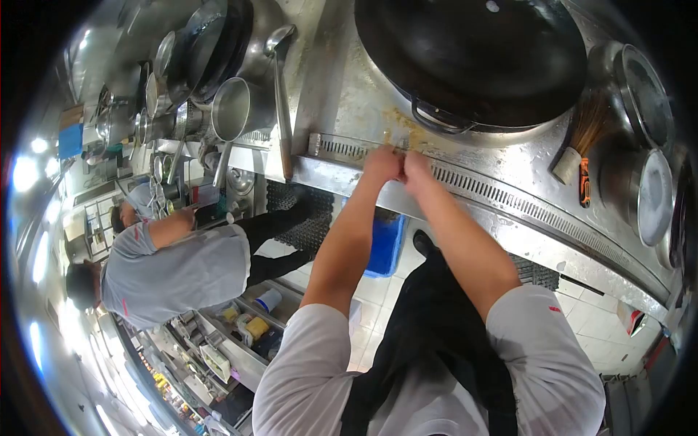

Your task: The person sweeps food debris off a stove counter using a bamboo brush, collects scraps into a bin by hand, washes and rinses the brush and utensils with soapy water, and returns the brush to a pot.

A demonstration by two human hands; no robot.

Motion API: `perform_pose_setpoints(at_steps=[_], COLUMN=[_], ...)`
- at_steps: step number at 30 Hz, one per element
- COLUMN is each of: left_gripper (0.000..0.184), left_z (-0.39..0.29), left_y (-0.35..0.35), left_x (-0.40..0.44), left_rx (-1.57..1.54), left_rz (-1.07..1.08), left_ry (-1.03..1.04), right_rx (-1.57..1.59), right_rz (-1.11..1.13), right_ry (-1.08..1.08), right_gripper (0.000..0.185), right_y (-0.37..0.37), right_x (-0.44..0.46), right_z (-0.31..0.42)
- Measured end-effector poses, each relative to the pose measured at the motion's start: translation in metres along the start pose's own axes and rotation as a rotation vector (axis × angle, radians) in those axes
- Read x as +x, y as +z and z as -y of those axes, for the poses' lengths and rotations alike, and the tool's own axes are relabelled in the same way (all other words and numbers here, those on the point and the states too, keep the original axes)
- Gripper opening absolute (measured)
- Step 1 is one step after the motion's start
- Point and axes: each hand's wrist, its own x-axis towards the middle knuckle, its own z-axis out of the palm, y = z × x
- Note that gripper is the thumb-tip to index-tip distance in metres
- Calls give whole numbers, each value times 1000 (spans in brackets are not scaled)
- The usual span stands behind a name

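Note:
At the front rim of the steel cooking range point(342, 94), my left hand point(383, 163) and my right hand point(415, 171) are close together, thumbs side by side. The fingers of both look curled closed over the slotted drain channel point(494, 192). Whatever may be in them is hidden. Just beyond them a large black wok point(472, 65) sits on the burner, its loop handle point(440, 125) towards me. Yellowish-brown residue point(404, 132) wets the steel between the wok and my hands.
To the right are a bamboo wok brush point(583, 138), an orange-handled tool point(584, 183) and metal pots point(654, 196). On the left lie a ladle point(282, 109) and a saucepan point(233, 109). A blue bin point(385, 243) stands below; a co-worker point(174, 269) is at left.

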Motion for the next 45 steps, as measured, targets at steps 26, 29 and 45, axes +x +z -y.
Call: perform_pose_setpoints(at_steps=[26, 29, 45], left_gripper=[20, 20, 16], left_z=[34, 24, 32], left_y=[-33, 6, -8], left_x=[-22, 78, 14], left_rx=[-449, -372, -137], left_rz=[-729, -862, -60], left_ry=[402, 260, 592], right_rx=[-812, -857, -1135], right_rz=[-64, -176, 215], right_ry=[-1225, -1137, -1019], right_gripper=[22, 23, 25], right_y=[-16, -47, -52], right_x=[-74, -56, 20], right_z=[-24, 7, -5])
